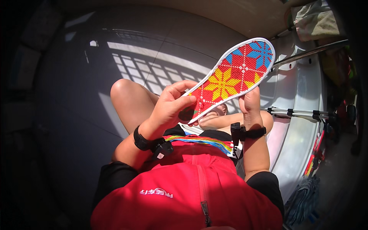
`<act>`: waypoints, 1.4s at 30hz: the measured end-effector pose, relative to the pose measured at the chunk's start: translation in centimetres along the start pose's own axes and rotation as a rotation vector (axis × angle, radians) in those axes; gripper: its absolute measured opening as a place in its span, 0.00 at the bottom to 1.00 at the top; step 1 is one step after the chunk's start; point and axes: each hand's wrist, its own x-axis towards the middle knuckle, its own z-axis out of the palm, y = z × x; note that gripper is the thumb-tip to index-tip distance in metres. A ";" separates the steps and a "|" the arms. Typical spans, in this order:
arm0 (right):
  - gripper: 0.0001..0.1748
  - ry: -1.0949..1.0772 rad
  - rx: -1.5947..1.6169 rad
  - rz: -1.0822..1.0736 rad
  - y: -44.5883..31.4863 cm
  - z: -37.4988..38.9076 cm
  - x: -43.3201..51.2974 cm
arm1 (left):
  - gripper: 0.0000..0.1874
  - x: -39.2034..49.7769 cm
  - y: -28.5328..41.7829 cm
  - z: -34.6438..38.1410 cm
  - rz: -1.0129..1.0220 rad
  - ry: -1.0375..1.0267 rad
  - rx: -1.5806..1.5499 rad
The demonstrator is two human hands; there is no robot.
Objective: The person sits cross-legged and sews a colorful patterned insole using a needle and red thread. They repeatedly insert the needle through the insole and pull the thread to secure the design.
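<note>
A cross-stitched shoe insole [222, 83] with white edging shows red, yellow and blue star patterns. My left hand [178, 100] grips its narrow heel end, thumb on top beside a small loop of red thread [199, 103]. Under the wider front part, my right hand [250, 100] holds the right edge, its fingers hidden behind the insole. A bundle of yellow, green, red and blue embroidery threads [201, 140] lies across my lap, its right end by a white tag [235, 151]. Whether a needle is in either hand, I cannot tell.
My bare knees are raised and bent on both sides of the lap. A metal rod [310, 53] and thin white rails [302, 113] with black joints stand at the right, over pale curved panels [299, 83]. Cloth [316, 21] hangs at the upper right. Sunlight falls on the tiled floor [86, 86].
</note>
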 end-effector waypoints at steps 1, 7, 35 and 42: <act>0.04 0.080 -0.032 -0.004 0.0 -2.7 0.9 | 0.12 -0.1 0.3 -0.1 -0.009 -0.033 -0.038; 0.03 0.502 -0.317 -0.011 1.3 -12.7 2.2 | 0.10 -0.8 1.8 -0.2 0.005 -0.095 -0.113; 0.11 -0.372 -0.420 -0.195 -1.6 8.8 -7.3 | 0.07 -0.4 0.5 1.5 0.087 0.003 0.233; 0.16 -0.384 -0.518 -0.205 -1.4 8.0 -7.8 | 0.08 -0.6 0.6 1.4 0.037 0.026 0.257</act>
